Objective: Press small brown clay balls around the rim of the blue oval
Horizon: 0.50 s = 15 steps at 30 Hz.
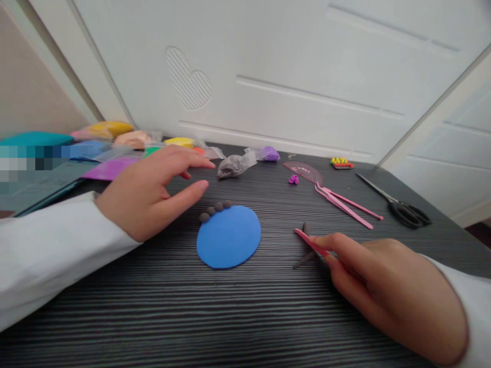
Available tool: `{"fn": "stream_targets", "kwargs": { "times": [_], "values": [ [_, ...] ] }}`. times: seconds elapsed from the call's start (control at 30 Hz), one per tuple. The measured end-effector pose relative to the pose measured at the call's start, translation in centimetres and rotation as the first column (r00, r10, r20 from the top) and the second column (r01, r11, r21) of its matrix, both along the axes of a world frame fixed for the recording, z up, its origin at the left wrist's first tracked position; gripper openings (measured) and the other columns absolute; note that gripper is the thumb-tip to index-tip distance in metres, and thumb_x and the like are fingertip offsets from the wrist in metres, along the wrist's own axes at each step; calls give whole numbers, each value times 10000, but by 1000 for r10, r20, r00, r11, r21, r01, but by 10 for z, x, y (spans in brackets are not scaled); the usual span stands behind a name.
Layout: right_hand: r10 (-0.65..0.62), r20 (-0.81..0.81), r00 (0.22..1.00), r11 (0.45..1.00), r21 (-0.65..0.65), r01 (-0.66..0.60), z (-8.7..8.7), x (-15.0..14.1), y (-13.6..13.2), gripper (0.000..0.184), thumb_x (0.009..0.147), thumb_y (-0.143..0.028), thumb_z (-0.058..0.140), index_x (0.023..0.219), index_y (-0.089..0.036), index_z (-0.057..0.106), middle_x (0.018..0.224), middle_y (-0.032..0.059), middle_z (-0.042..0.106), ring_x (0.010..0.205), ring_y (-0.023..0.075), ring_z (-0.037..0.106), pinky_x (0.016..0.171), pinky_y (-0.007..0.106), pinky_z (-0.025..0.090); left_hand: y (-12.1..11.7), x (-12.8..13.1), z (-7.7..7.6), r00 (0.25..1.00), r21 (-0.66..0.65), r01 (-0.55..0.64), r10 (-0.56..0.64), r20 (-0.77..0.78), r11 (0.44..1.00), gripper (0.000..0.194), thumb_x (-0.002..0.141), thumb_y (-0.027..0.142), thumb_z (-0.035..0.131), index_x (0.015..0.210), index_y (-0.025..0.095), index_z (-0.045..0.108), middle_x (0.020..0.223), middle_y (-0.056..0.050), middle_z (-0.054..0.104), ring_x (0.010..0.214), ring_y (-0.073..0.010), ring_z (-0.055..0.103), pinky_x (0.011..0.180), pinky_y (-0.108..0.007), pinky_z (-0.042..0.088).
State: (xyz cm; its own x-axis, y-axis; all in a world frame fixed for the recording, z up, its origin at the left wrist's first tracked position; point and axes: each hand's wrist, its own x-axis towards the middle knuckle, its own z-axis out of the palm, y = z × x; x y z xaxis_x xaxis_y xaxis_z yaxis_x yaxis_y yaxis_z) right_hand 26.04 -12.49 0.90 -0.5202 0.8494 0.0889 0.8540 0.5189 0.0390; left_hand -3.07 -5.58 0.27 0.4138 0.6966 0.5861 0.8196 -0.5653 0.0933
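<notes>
A flat blue clay disc point(229, 239) lies on the dark ribbed table, with several small dark grey clay balls point(215, 209) in a row along its upper left edge. Above and left of the disc hovers my left hand point(153, 191), thumb and fingers apart, holding nothing. My right hand point(378, 286) pinches a pink modelling tool point(307, 238), its tip pointing left. Beneath that tool are thin dark grey clay strips point(303, 260), partly covered by the tool and fingers.
Bagged clay lies along the back left, including a grey bag point(231, 166) and a purple one point(269, 153). At the right are pink tweezers point(347, 207), a thin pink stick point(356, 203), a clear pink cutter point(305, 171), a magenta lump point(293, 179) and black scissors point(408, 213).
</notes>
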Motion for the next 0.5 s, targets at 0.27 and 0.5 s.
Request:
{"fn": "stream_targets", "kwargs": {
  "times": [0.27, 0.5],
  "values": [
    [57, -163, 985, 998, 37, -52, 11, 3, 7, 279, 820, -242, 356, 1090, -248, 426, 534, -49, 551, 436, 98, 499, 444, 223, 291, 0, -2, -1, 1000, -11, -17, 17, -13, 1000, 286, 768, 310, 437, 1009, 174, 510, 1054, -37, 533, 921, -158, 493, 766, -271, 399],
    [-50, 146, 988, 933, 360, -6, -1, 33, 50, 242, 814, -304, 371, 990, -210, 509, 671, 6, 601, 533, 157, 549, 435, 253, 319, 0, -2, 0, 1000, -13, -7, 6, -10, 1000, 294, 765, 321, 438, 1010, 175, 510, 1054, -36, 536, 943, -167, 490, 766, -277, 406]
  ]
}}
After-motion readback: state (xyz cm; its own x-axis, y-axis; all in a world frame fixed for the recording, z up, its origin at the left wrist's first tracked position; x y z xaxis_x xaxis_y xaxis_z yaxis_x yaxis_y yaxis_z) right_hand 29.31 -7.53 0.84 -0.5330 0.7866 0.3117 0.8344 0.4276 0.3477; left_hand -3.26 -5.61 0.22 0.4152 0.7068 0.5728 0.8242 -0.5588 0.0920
